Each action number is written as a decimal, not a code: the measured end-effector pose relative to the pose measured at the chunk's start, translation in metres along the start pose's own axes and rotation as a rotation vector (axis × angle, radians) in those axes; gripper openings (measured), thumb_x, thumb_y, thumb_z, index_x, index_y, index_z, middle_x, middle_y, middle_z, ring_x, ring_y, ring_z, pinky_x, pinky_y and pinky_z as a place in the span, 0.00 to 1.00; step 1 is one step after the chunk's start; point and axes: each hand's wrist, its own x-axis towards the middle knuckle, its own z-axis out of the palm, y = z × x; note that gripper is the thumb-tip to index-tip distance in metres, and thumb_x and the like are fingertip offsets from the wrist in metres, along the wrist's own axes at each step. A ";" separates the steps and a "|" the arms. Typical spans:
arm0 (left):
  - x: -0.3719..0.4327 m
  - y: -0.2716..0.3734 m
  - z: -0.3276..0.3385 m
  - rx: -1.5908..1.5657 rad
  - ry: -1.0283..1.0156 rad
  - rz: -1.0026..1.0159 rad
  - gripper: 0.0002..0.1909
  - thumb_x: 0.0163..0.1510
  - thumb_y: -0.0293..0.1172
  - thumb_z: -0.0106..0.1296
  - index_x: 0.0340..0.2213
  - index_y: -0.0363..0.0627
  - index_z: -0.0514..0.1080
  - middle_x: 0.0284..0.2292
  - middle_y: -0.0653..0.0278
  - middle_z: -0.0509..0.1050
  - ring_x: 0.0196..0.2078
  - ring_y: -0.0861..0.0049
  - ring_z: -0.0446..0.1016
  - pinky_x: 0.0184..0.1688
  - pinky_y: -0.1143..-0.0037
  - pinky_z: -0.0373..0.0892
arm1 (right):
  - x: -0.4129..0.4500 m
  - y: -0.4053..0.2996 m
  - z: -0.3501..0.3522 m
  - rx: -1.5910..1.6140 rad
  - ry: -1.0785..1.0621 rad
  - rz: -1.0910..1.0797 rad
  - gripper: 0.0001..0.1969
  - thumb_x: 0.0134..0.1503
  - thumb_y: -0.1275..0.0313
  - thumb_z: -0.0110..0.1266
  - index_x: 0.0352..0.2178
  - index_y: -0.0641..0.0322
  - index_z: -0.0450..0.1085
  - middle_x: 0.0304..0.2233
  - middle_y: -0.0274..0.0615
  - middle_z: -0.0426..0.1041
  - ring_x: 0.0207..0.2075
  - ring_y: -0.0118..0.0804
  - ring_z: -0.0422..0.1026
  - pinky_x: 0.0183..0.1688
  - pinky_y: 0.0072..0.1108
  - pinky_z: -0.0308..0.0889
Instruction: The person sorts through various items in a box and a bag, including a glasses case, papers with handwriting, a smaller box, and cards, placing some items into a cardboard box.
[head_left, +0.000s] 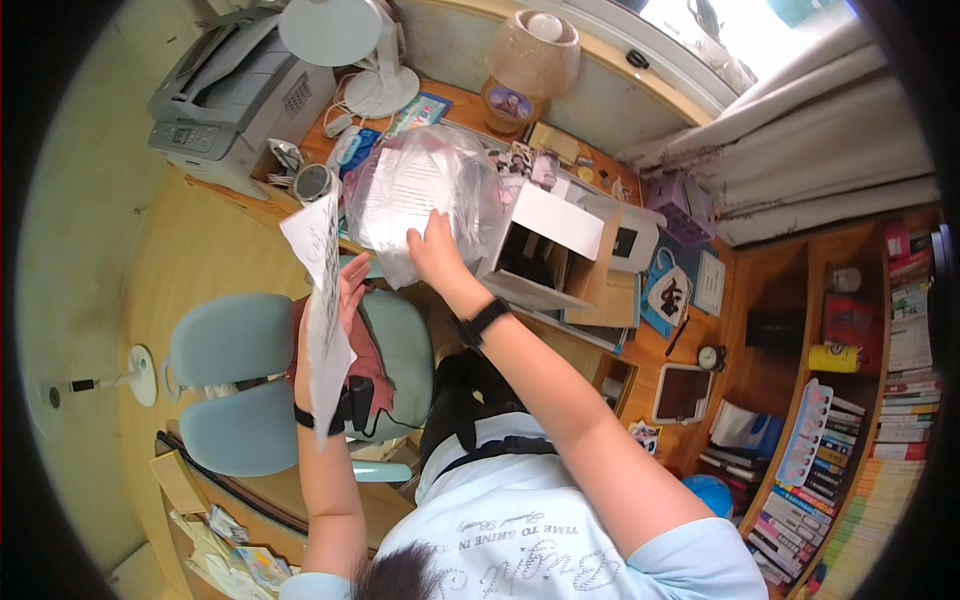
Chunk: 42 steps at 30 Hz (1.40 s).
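A clear plastic bag (472, 180) lies on the desk with white sheets of paper (409, 187) that bear lines of print. My right hand (439, 251) rests at the near edge of these sheets, thumb and fingers spread; whether it pinches any cannot be told. To its left, my left hand (352, 289) is raised, its fingers extended, beside a creased sheet of paper (324, 315) with handwriting. That sheet stands nearly edge-on along the left palm and forearm and hides part of the hand. How the sheet is held is not clear.
An open white cardboard box (559, 217) stands right of the bag. Behind are a white desk lamp (382, 90), a shaded table lamp (532, 56) and a grey printer (232, 97). A light-blue chair (232, 341) is at left, bookshelves (806, 375) at right. A metal-topped cup (313, 182) stands near the desk's left edge.
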 end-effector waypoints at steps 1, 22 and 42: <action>-0.007 -0.002 -0.003 0.011 0.050 -0.017 0.13 0.53 0.40 0.42 0.27 0.41 0.63 0.46 0.54 0.63 0.51 0.68 0.59 0.51 0.75 0.55 | -0.022 -0.009 -0.014 0.054 0.015 -0.146 0.29 0.51 0.69 0.45 0.47 0.84 0.48 0.50 0.73 0.48 0.53 0.62 0.50 0.55 0.32 0.48; -0.036 -0.086 0.211 -0.496 -0.711 -0.924 0.35 0.54 0.56 0.27 0.52 0.38 0.54 0.50 0.55 0.61 0.53 0.64 0.59 0.53 0.68 0.57 | -0.215 0.037 -0.321 0.761 0.411 0.129 0.13 0.49 0.79 0.51 0.39 0.68 0.65 0.33 0.37 0.71 0.32 0.21 0.69 0.36 0.13 0.66; -0.058 -0.227 0.340 0.565 -1.184 -0.661 0.20 0.51 0.19 0.41 0.47 0.37 0.57 0.36 0.58 0.69 0.35 0.77 0.70 0.39 0.79 0.66 | -0.397 0.449 -0.342 0.242 1.132 1.111 0.12 0.46 0.67 0.53 0.20 0.69 0.67 0.12 0.35 0.64 0.14 0.30 0.64 0.17 0.24 0.57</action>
